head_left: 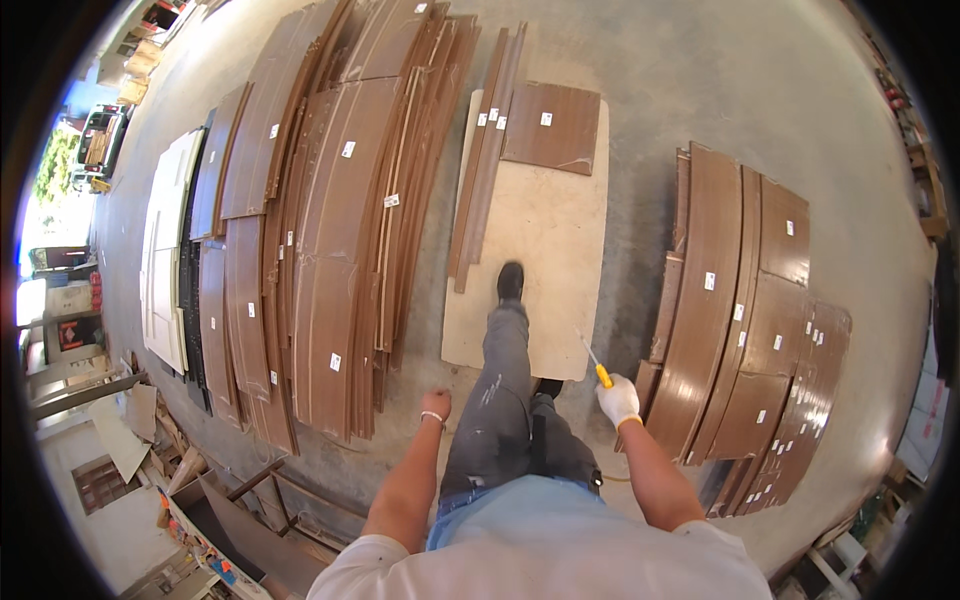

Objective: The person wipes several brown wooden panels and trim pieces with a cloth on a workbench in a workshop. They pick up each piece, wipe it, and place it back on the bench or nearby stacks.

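Right hand (618,400), in a white glove, is closed round the yellow handle of a screwdriver (592,358). The tool sits just above the glove, over the lower right corner of a pale board (545,240) that lies flat on the concrete floor (660,90). Its long axis runs on a diagonal: handle low and to the right in the fist, thin shaft pointing up and to the left, away from the person, tip clear of any surface as far as can be told.

Left hand (435,404) is bare, wears a light wristband, and hangs closed in a loose fist with nothing seen in it.

The person's forward foot (510,281) in a dark shoe rests on the pale board; the other foot is at the board's near edge.

On the pale board's far end lie a square brown panel (552,125) and a few long narrow brown strips (484,150), running lengthwise away from the person.

To the left, a large stack of long brown laminate panels (320,220) lies on the floor, each with small white labels; white panels (168,250) lie beyond it. To the right, a smaller stack of glossy brown panels (745,310) lies just beside the gloved hand.

A cluttered workbench (215,530) stands at lower left; its contents are too small to identify.
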Tool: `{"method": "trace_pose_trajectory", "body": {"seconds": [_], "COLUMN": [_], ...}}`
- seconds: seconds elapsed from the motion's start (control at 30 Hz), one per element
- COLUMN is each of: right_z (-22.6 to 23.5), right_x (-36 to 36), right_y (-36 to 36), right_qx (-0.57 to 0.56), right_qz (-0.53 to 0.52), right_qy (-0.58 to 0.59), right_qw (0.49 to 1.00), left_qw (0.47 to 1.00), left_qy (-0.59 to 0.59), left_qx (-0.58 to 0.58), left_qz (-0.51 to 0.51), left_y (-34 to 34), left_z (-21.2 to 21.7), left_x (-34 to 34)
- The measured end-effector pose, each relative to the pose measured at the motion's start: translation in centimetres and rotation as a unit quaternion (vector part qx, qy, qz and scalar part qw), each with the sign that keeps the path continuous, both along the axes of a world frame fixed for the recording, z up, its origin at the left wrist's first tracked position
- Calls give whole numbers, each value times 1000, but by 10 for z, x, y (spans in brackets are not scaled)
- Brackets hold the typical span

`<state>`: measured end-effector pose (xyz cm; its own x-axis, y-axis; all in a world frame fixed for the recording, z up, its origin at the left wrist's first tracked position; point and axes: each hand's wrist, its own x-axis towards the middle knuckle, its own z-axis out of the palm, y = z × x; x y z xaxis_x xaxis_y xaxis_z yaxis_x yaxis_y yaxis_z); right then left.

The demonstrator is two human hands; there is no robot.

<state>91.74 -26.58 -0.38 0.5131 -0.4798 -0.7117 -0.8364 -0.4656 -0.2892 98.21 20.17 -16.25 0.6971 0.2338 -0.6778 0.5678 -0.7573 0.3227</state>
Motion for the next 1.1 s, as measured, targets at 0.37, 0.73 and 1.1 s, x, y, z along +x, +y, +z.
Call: {"method": "trace_pose_trajectory", "body": {"seconds": [0.37, 0.73, 1.1], "right_z": [-86, -201, -215], "right_x": [82, 216, 211], "right_y": [-6, -2, 15], "right_qx": [53, 120, 158], "right_qz": [28, -22, -14], "right_qy": [126, 69, 127], "right_qw": [990, 990, 979], "left_qw": [951, 980, 993], "left_qy": [153, -16, -70], "left_qx": [81, 189, 85], "left_qz": [-255, -59, 41], "left_y": [-177, -218, -205], "left_z": [-195, -340, -331], "left_x": [344, 500, 485]}}
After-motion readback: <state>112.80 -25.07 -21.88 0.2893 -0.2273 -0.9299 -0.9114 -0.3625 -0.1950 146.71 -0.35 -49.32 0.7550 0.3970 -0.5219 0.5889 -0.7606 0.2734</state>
